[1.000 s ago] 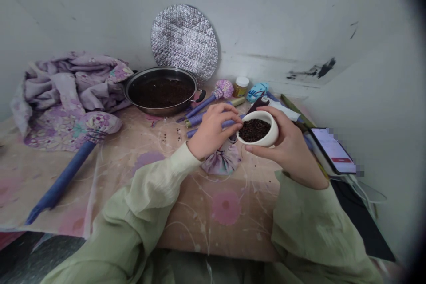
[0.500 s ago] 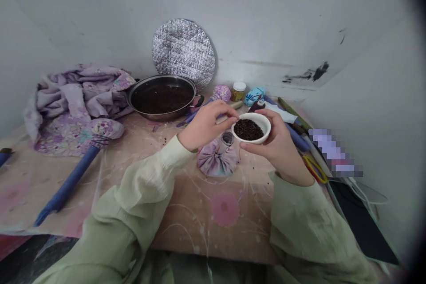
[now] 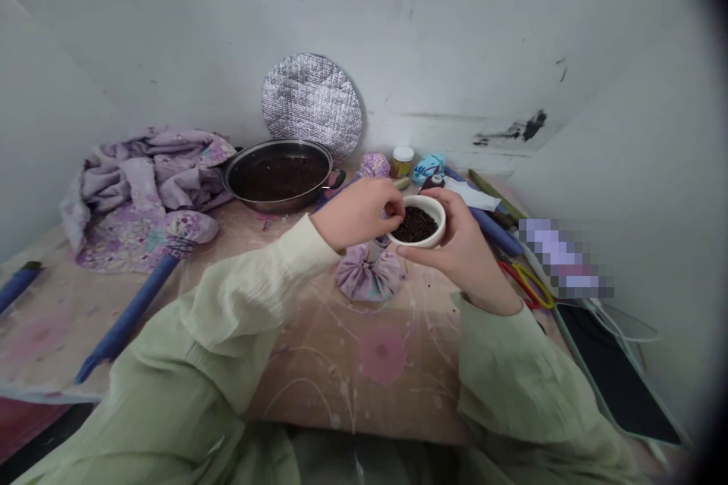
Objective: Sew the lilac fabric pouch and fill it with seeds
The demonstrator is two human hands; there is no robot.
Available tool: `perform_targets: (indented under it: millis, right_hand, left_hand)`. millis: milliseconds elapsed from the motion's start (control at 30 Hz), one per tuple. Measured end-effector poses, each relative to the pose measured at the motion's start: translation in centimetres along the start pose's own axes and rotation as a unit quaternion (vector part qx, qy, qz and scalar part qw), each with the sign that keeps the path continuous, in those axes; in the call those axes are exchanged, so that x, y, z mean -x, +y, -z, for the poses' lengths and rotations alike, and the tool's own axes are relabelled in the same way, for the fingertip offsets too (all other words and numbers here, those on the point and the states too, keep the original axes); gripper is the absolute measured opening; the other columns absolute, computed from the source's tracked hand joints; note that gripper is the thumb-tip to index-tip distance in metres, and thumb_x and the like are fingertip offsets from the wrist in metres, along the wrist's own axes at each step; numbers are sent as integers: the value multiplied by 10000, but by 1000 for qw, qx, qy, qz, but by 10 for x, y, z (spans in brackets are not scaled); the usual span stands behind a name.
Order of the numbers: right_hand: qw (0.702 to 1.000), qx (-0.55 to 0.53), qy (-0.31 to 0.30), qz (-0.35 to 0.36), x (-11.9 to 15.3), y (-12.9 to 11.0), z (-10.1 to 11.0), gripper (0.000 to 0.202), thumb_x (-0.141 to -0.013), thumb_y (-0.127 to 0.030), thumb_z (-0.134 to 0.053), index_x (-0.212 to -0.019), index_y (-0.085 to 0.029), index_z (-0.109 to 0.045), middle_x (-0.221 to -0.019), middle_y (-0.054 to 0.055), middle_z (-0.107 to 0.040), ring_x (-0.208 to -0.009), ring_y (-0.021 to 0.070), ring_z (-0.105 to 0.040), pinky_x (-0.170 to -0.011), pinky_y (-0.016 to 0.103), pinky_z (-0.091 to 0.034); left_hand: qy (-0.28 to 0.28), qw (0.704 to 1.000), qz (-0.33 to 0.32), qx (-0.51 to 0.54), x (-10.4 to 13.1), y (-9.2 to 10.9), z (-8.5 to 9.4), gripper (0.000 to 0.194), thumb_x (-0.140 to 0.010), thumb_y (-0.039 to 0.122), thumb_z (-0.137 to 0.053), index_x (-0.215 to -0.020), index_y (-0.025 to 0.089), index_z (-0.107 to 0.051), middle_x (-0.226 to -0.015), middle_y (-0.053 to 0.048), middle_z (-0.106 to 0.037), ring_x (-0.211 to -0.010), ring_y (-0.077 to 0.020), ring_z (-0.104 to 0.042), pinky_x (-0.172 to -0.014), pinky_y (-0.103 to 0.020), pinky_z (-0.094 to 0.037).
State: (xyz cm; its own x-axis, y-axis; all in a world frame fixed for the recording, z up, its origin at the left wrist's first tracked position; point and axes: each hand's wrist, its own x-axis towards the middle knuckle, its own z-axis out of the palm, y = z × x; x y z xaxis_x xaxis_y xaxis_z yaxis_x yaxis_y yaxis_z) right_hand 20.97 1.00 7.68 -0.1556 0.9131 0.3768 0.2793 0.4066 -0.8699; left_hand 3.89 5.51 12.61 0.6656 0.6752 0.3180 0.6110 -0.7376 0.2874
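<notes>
My right hand [image 3: 460, 250] is wrapped round a small white bowl [image 3: 435, 214] of dark granules [image 3: 416, 225], raised above the table. At the bowl's left rim, my left hand [image 3: 364, 214] has its fingers pinched together over the granules; whatever lies between the fingertips is hidden. Just below the bowl, a gathered purple fabric pouch [image 3: 368, 275] sits on the table, its top partly covered by the bowl and my left hand.
A wide pan [image 3: 278, 203] with dark contents stands at the back, before a silver disc [image 3: 312, 102]. Purple cloth [image 3: 136, 197] and a blue-handled stick [image 3: 133, 314] lie left. Scissors [image 3: 531, 284] and a phone [image 3: 617, 371] lie right.
My left hand has moved onto the bowl's rim, and its fingers have curled in over the granules. The bowl in my right hand has shifted slightly left. The whole view has shifted a little.
</notes>
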Motion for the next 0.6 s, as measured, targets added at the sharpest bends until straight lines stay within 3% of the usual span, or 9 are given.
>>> perform_targets:
  millis: [600]
  right_hand:
    - [1000,-11,5,9,1,-6,1,666,-588,-282,-800,-1135,-256,-421,-1140,40,-527,-1064,220,-539,-945,391,-444]
  left_hand:
    - [56,994,64,69,5,8,9,104,-831,183,-525,-786,132,-603,-780,-20,-613,-719,-125,-540,-695,-257,-414]
